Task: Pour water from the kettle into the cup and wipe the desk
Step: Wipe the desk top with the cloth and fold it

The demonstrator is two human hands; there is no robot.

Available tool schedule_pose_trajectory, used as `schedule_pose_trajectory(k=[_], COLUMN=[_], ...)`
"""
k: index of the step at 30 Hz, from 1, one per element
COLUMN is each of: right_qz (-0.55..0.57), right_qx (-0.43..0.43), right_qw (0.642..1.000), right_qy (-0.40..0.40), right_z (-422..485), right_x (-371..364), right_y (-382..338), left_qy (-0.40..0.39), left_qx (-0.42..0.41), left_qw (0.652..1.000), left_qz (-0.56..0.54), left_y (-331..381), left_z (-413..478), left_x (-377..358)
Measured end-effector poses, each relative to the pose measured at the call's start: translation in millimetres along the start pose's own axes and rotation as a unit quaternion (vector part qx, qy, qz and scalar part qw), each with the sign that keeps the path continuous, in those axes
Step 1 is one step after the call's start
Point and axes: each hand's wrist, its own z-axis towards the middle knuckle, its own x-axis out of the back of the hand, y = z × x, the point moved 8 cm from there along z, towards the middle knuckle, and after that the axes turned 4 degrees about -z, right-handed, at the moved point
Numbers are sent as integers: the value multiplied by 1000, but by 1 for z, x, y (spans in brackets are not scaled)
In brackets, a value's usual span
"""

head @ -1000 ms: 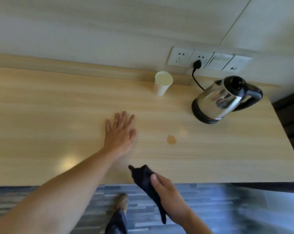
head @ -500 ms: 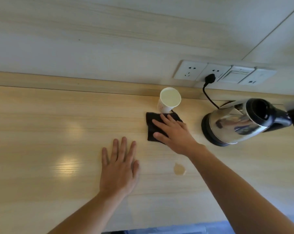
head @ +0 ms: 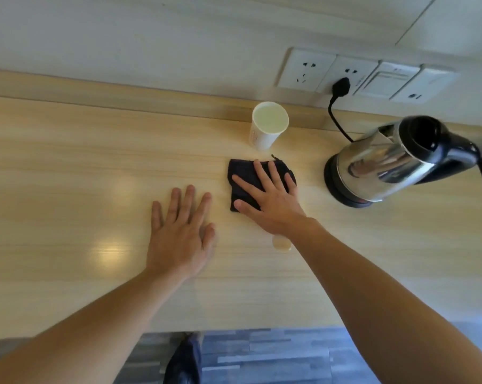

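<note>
A white paper cup [head: 267, 128] with water in it stands near the back of the light wooden desk [head: 68, 167]. Just in front of it lies a dark folded cloth [head: 242, 176], and my right hand [head: 273, 198] presses flat on it with fingers spread. My left hand [head: 178, 234] rests palm down on the desk to the left, holding nothing. The steel kettle [head: 384, 167] with a black lid and handle sits on its base at the right. A small wet spot [head: 281, 243] shows beside my right wrist.
Wall sockets and a switch plate [head: 364, 79] sit above the desk's back ledge; the kettle's black cord [head: 336, 117] runs from a plug down behind the kettle. The desk's front edge is near me, with grey floor and my shoe [head: 184, 364] below.
My right hand brought the cloth up from below the desk edge onto the desk by the cup, then slid it slightly toward me. My left hand stayed flat.
</note>
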Motion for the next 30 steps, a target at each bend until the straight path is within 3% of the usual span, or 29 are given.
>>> schedule_pose_trajectory(k=[14, 22, 26, 28, 30], right_qz=[-12, 16, 108, 207, 368], right_qx=[22, 27, 25, 6, -35], right_qw=[1000, 997, 983, 971, 927], right_qy=[5, 69, 147, 121, 56], right_z=[-138, -204, -250, -269, -285], right_x=[-66, -97, -108, -115, -109], right_y=[-19, -35, -41, -39, -33], left_qy=[29, -18, -41, -55, -52], left_qx=[14, 21, -23, -32, -26], left_qw=[999, 999, 998, 998, 998], left_qz=[13, -34, -34, -30, -31], left_y=[2, 19, 77, 102, 117], left_z=[-4, -15, -43, -43, -40], left_x=[3, 1, -18, -29, -34])
